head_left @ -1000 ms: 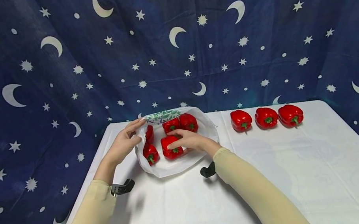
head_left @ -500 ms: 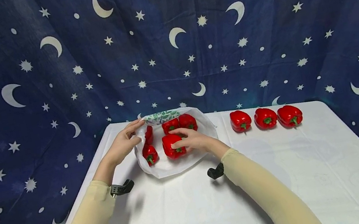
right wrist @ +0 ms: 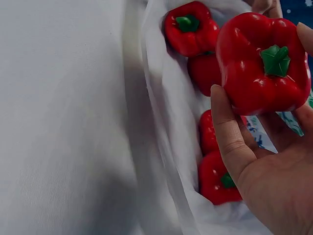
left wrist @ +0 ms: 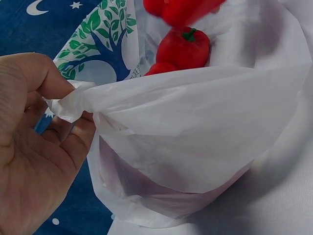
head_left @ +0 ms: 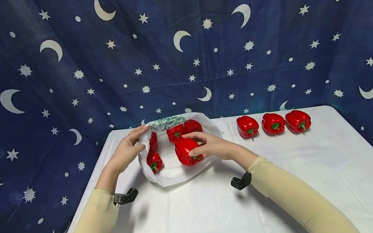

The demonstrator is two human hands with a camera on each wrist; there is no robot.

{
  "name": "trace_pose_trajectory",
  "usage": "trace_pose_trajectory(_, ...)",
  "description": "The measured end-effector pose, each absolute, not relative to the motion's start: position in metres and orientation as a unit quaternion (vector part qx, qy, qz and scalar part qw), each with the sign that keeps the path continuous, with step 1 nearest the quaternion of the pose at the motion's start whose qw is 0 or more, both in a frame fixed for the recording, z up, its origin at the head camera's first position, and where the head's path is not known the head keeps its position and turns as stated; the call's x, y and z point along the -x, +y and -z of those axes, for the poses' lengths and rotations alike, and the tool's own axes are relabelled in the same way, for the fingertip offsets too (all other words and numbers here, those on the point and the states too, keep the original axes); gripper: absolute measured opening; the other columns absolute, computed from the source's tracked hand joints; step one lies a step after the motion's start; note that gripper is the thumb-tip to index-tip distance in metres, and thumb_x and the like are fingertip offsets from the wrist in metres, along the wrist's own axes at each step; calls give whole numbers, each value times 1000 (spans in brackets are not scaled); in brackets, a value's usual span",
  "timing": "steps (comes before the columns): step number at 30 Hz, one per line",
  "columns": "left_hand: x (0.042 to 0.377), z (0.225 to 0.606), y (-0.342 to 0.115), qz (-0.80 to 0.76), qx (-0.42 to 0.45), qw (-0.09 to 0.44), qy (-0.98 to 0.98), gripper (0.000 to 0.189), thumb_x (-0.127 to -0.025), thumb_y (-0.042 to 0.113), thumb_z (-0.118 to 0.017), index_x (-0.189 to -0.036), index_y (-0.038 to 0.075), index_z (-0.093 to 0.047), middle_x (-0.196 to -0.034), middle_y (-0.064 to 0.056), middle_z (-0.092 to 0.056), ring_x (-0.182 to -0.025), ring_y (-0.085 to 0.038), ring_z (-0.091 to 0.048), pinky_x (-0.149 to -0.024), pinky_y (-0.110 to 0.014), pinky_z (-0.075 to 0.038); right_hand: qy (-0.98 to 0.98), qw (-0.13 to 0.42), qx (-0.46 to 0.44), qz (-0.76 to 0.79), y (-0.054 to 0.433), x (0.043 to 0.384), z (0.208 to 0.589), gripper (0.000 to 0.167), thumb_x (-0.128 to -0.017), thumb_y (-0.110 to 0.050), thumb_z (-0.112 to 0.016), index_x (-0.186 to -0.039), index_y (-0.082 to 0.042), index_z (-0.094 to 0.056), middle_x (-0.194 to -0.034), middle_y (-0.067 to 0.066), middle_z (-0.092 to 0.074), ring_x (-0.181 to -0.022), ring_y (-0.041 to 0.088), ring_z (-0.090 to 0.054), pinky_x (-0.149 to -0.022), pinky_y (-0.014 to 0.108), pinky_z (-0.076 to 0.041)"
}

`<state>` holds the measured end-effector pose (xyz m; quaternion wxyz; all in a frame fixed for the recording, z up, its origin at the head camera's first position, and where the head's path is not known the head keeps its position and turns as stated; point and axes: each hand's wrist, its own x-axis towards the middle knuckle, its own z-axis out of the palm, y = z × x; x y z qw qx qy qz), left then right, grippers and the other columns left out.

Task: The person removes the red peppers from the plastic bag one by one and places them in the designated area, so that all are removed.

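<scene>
A white plastic bag [head_left: 174,176] with a green leaf print lies on the table, its mouth spread wide. My left hand [head_left: 124,153] pinches the bag's rim at the left, where the film [left wrist: 186,132] bunches between thumb and fingers. In my right hand [head_left: 216,146] is a red bell pepper [head_left: 184,150], gripped between thumb and fingers over the bag's mouth; its green stem shows in the right wrist view. Several more red bell peppers lie inside the bag, among them one at the front left [head_left: 154,163] and one at the back [head_left: 193,126].
Three red bell peppers stand in a row right of the bag: a left one [head_left: 248,126], a middle one [head_left: 272,123] and a right one [head_left: 297,121]. The white-covered table [head_left: 205,221] meets a dark blue curtain [head_left: 159,46] with moons and stars behind.
My right hand has shifted right with the bell pepper it grips and appears to have lifted it from among the others. The left hand keeps its hold on the bag's rim.
</scene>
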<state>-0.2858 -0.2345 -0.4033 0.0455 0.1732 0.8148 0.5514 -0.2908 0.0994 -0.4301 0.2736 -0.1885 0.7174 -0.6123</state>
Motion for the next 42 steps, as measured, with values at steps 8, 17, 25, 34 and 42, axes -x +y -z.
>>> trace_pose_trajectory(8,286,404,-235,-550,-173,45,816,62,-93,-6,-52,-154,5,-46,-165,-5,-27,-153,-25,-20,-122,-49,-17,724,263,191,608,131,282,419,72,-88,-22,-78,-153,-26,-48,-151,12,-43,-133,35,-44,-93,43,-55)
trace_pose_trajectory(17,285,402,-236,-545,-167,48,821,63,-93,-4,-53,-154,7,-47,-166,-4,-26,-153,-26,-20,-122,-49,-19,719,261,184,617,180,278,410,74,-89,-20,-77,-155,-19,-45,-152,15,-41,-131,37,-43,-90,44,-55)
trace_pose_trajectory(25,285,401,-236,-540,-163,51,824,62,-93,-4,-52,-154,8,-47,-166,-3,-26,-153,-25,-19,-122,-48,-19,694,242,178,654,215,274,406,71,-92,-12,-72,-157,-15,-42,-154,16,-37,-133,38,-41,-92,45,-56)
trace_pose_trajectory(34,284,401,-236,-544,-167,46,821,63,-92,-6,-52,-154,6,-46,-166,-5,-27,-153,-25,-19,-123,-47,-17,667,227,163,691,249,270,401,75,-94,-5,-67,-160,-11,-32,-158,15,-28,-138,39,-34,-96,44,-54)
trace_pose_trajectory(42,284,401,-236,-544,-165,47,821,62,-93,-6,-51,-154,5,-46,-165,-5,-27,-153,-25,-20,-123,-46,-16,680,214,129,689,286,270,402,73,-98,-8,-64,-162,-13,-30,-156,14,-28,-134,34,-38,-97,40,-54)
